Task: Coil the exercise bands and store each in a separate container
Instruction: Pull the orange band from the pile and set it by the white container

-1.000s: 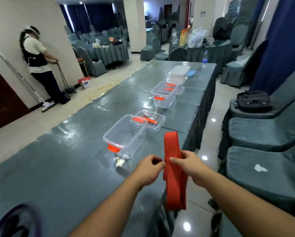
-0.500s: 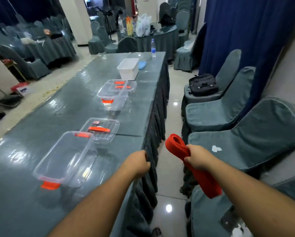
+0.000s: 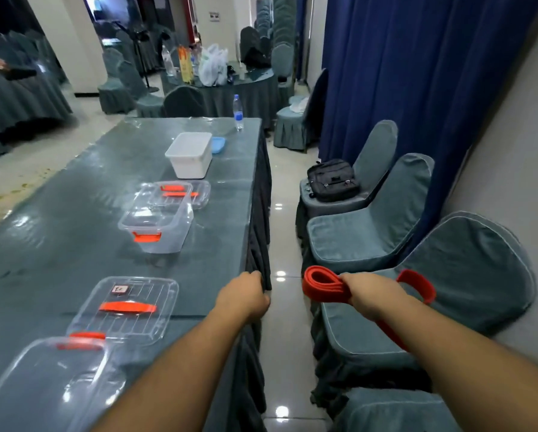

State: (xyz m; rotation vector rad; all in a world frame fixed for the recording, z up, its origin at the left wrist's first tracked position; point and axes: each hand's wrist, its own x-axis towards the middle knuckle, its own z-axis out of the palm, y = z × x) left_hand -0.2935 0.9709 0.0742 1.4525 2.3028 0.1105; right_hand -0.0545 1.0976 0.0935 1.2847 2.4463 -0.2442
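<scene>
My right hand (image 3: 372, 293) grips a red exercise band (image 3: 322, 285) over the aisle; folded loops stick out to its left, another loop shows behind the hand and a tail hangs below the wrist. My left hand (image 3: 244, 296) has its fingers curled over the edge of the grey table (image 3: 59, 244). A clear container (image 3: 43, 381) with an orange latch stands at the near left, with its clear lid (image 3: 127, 307) lying just beyond it. A second clear container (image 3: 157, 221) sits mid-table with its lid (image 3: 186, 191) behind it. A white container (image 3: 191, 154) stands further back.
Grey covered chairs (image 3: 364, 238) line the right wall beside a blue curtain; a black bag (image 3: 331, 179) rests on one. A water bottle (image 3: 237, 112) stands at the table's far end, a blue lid (image 3: 218, 144) beside the white container. A narrow tiled aisle runs between table and chairs.
The view has swung right towards the chairs. My left hand let go of the band and went to the table edge. My right hand carried the band out over the aisle.
</scene>
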